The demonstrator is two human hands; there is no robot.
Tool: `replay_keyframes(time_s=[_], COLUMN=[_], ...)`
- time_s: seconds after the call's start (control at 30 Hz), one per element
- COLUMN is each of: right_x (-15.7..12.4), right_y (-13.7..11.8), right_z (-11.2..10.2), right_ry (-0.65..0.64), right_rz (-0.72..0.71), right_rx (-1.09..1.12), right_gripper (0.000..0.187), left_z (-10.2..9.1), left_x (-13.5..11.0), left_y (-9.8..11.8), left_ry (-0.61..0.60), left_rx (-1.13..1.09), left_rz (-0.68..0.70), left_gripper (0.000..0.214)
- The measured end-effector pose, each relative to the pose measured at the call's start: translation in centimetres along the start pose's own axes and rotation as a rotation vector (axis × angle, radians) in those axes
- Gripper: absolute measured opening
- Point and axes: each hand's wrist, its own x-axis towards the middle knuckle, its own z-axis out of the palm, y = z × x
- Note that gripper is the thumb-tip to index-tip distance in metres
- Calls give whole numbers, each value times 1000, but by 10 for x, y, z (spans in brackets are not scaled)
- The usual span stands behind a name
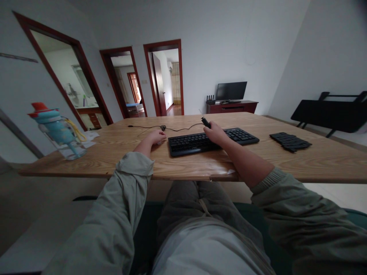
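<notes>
My right hand (pixel 215 133) is closed around a black-handled screwdriver (pixel 205 122), its thin pale shaft pointing up and away from me. That hand is over the back edge of a black keyboard (pixel 183 145), and my forearm covers part of the keys. Just off the keyboard's left end, my left hand (pixel 156 137) rests low at the table with its fingers curled together; what they hold, if anything, is hidden. Behind both hands runs a thin black cable (pixel 183 130), with a small bundle tied in it near my left fingertips.
On the wooden table (pixel 126 152), a blue bottle with a red top (pixel 54 126) stands at left beside white papers (pixel 91 136). Flat black pieces (pixel 289 141) lie overlapping at right. Past the table are a monitor (pixel 231 91) on a low cabinet and a folded black table (pixel 329 114).
</notes>
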Motion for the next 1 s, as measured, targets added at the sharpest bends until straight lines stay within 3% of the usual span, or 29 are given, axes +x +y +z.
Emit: replay_keyframes(time_s=[0.3, 0.47, 1.0], right_x=[0, 2, 1], right_y=[3, 9, 6], right_z=[3, 8, 7], right_ry=[-108, -180, -216], right_rz=[-19, -16, -15], right_rx=[5, 3, 5], right_gripper=[21, 28, 28], left_z=[1, 0, 0], left_x=[1, -1, -3], left_y=[1, 4, 6], left_ry=[-12, -13, -6], left_rx=[32, 37, 8], left_rz=[-9, -13, -35], left_gripper=[19, 21, 20])
